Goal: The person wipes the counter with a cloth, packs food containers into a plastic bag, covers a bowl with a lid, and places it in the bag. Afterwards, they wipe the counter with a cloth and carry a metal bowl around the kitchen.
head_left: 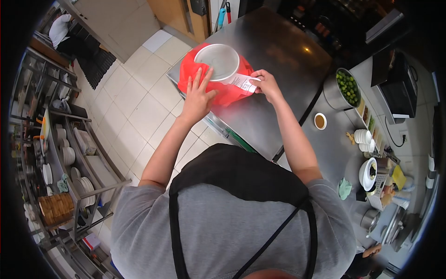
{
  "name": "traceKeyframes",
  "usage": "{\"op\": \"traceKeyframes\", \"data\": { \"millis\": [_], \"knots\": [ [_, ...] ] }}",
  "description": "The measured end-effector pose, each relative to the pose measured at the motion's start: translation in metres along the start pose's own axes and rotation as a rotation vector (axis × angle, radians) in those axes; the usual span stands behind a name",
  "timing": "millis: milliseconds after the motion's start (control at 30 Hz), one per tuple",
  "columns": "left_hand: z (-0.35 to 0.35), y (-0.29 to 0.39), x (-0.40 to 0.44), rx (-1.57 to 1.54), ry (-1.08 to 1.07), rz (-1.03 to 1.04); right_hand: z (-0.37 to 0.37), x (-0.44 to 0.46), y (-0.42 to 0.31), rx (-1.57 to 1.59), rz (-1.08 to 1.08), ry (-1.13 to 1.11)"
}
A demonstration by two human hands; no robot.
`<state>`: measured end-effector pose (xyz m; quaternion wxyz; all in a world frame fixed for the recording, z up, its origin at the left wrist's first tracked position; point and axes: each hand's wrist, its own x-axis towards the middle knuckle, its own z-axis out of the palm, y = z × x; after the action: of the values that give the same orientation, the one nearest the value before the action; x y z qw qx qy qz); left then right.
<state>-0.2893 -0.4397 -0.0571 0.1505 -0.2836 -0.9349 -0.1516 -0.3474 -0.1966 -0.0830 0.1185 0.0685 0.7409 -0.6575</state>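
Observation:
A round, pale lidded container [218,62] sits on a red plastic bag [227,95], whose sides lie loosely around it, near the corner of the steel counter. My left hand [198,95] rests on the bag at the container's near left side, its fingers spread. In my right hand [265,85] the fingers and thumb pinch the end of a white printed paper slip [242,83]. This slip lies over the red bag beside the container's rim. Its print is too small to read.
The steel counter [274,51] stretches to the right. On the side counter stand a pot of green vegetables [346,88], a small bowl of brown sauce [320,121] and stacked white dishes [363,136]. Racks with plates [83,190] line the left. A person [60,31] is at the far left.

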Motion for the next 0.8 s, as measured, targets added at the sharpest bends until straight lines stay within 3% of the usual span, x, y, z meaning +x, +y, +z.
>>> {"op": "traceKeyframes", "data": {
  "millis": [133,200,233,300,333,400,433,500,533,633,800],
  "knots": [
    [0.01,-0.005,-0.006,-0.184,0.182,-0.045,-0.003,0.004,0.007,0.013,0.002,-0.02],
    [0.018,-0.022,-0.01,-0.229,0.535,-0.119,-0.004,0.006,0.008,0.024,0.004,-0.023],
    [0.02,-0.029,-0.01,-0.23,0.533,-0.111,-0.005,0.006,0.009,-0.007,0.009,-0.028],
    [0.024,-0.04,-0.008,-0.371,0.817,-0.52,-0.005,0.004,0.014,-0.031,0.016,-0.022],
    [0.029,-0.053,-0.01,-0.376,0.811,-0.512,-0.004,0.003,0.018,-0.046,-0.05,0.008],
    [0.046,-0.084,-0.014,-0.875,0.593,-0.849,-0.007,0.004,0.027,-0.059,-0.113,0.048],
    [0.054,-0.092,-0.014,-0.879,0.586,-0.844,-0.01,0.005,0.031,-0.114,-0.123,0.045],
    [0.064,-0.099,-0.011,-1.262,0.181,-0.936,-0.014,0.004,0.034,-0.168,-0.133,0.048],
    [0.069,-0.094,-0.006,-1.337,0.142,-0.963,-0.015,0.002,0.035,-0.171,-0.121,0.061],
    [0.08,-0.078,0.0,-1.3,-0.025,-0.961,-0.012,-0.006,0.036,-0.138,-0.124,0.09],
    [0.096,-0.092,-0.001,-1.461,-0.038,-1.002,-0.004,-0.013,0.043,-0.241,-0.163,0.157]
  ]
}}
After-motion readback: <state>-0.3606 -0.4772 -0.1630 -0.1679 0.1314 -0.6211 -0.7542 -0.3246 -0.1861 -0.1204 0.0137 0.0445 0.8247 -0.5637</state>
